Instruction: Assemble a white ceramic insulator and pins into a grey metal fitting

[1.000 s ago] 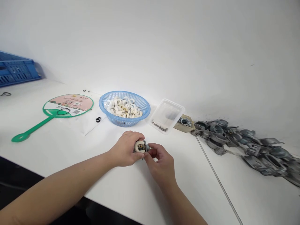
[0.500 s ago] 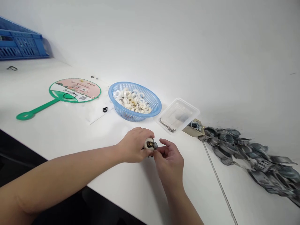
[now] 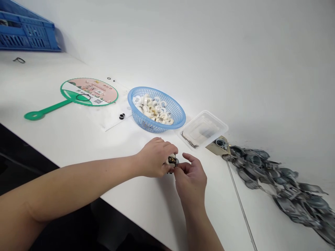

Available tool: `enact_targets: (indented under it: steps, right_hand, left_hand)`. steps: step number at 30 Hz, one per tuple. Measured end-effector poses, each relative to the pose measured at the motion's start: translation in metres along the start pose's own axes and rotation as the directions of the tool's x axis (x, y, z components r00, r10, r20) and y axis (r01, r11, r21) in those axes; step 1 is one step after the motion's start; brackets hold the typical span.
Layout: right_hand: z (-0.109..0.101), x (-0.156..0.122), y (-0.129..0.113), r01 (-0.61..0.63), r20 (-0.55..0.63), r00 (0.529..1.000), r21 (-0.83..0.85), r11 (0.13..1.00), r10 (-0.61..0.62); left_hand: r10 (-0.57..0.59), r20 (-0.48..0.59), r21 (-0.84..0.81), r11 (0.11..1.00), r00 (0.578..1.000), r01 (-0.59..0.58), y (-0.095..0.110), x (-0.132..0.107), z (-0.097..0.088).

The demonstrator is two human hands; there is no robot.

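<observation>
Left fingers [image 3: 171, 150] clasp and mostly hide a black-and-white part [image 3: 172, 160]; whether right fingers [image 3: 192, 158] pinch it is unclear.

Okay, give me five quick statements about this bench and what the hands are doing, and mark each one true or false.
1. The left hand holds a small white-and-dark part. True.
2. The right hand rests on the fan. False: the right hand is at the small white-and-dark part.
3. A fan with a green handle lies left of the blue basket. True.
4. The blue basket is full of black rings. False: it holds whitish pieces.
5. Thin metal pieces lie in the clear tray. True.
</observation>
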State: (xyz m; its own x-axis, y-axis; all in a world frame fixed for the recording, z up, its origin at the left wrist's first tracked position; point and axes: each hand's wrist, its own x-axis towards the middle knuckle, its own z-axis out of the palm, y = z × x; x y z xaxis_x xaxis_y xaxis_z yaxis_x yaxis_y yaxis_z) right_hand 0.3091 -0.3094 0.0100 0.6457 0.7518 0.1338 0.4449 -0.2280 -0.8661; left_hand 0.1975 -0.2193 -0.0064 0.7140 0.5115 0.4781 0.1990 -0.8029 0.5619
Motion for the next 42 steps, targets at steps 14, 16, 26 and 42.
enact_targets:
  steps: [14, 16, 26, 42]
  right_hand:
    - [-0.001, -0.001, -0.005, -0.072, 0.025, 0.997, 0.034, 0.997, 0.071]
    - [-0.001, -0.001, -0.005, -0.068, 0.026, 0.997, 0.033, 0.997, 0.068]
    - [-0.001, -0.001, -0.003, -0.012, 0.059, 0.998, 0.013, 1.000, 0.011]
    - [-0.001, -0.009, -0.004, -0.076, 0.025, 0.997, 0.022, 0.997, 0.075]
  left_hand:
    - [-0.001, 0.053, -0.004, 1.000, 0.999, 0.001, 0.001, 0.000, -0.002]
    - [0.010, 0.058, -0.001, 1.000, 0.998, -0.010, 0.001, 0.000, -0.002]
    - [0.041, 0.071, -0.016, 0.999, 0.997, -0.040, 0.001, -0.001, -0.002]
    - [-0.046, 0.038, -0.054, 0.997, 0.998, 0.048, -0.004, -0.003, -0.006]
